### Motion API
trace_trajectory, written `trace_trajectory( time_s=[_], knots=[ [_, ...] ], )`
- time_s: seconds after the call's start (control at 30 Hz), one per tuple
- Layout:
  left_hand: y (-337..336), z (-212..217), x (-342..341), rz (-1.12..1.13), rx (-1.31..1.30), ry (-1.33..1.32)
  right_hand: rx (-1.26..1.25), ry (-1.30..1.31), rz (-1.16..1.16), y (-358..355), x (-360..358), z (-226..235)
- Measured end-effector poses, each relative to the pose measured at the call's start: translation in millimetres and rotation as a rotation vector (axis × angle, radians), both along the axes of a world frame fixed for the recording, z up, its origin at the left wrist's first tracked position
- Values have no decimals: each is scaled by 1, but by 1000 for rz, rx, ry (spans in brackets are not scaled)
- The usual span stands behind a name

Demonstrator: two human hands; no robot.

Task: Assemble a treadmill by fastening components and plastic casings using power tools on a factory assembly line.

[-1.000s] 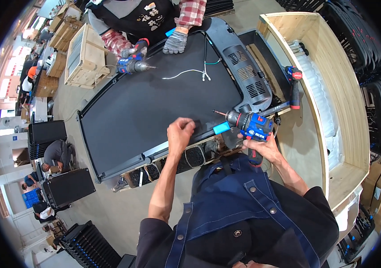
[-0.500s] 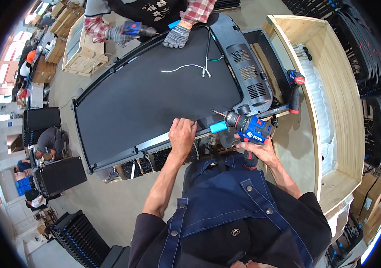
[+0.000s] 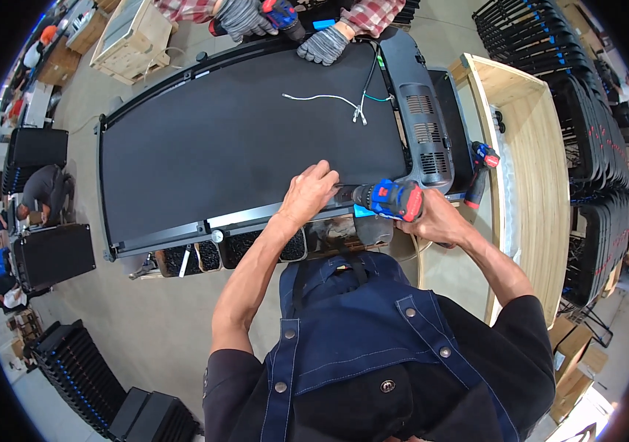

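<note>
A treadmill deck with a black belt [image 3: 241,140] lies in front of me. My right hand [image 3: 440,219] grips a blue and red cordless drill [image 3: 389,200] at its handle. The drill lies level over the deck's near side rail [image 3: 255,216], its nose pointing left. Just beyond that nose, my left hand [image 3: 307,195] rests at the rail with fingers pinched together; whatever is between them is hidden. Loose white wires [image 3: 322,98] lie on the belt, close to the grey motor cover [image 3: 417,110] at the right end.
Across the deck, a co-worker's gloved hands [image 3: 322,46] work with another drill [image 3: 283,16]. A second red and blue power tool [image 3: 481,173] stands at the right, beside an open wooden crate [image 3: 539,184]. Black frames [image 3: 587,125] are stacked farther right.
The drill has swung from a tilted hold to level, its nose now down near the rail by my left hand. My left hand has moved right relative to the rail. The co-worker's drill shifted right.
</note>
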State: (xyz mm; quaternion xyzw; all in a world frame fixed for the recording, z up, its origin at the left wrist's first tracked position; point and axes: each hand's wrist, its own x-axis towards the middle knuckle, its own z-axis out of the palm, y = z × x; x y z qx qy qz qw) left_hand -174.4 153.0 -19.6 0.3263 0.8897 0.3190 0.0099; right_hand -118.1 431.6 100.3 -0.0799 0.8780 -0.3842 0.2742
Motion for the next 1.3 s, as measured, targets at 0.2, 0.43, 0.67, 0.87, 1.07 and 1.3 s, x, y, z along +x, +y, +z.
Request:
trace_trajectory(
  time_s=[0.2, 0.43, 0.67, 0.87, 1.07, 1.3],
  knots=[
    [-2, -3, 0, 0, 34, 20, 147, -41, 124, -13, -24, -5],
    [-5, -8, 0, -16, 34, 20, 196, -9, 210, -24, -31, -1],
    [-8, -10, -3, -48, 41, -15, 388, 82, 399, -53, -40, 23],
    [-7, -21, -5, -41, 131, -23, 499, 22, 438, -76, -70, 28],
    [-15, -22, -5, -42, 183, -98, 637, -6, 436, -108, -70, 39],
    [-56, 4, 68, 122, 329, 29, 601, -12, 408, -105, -62, 38]
  ],
)
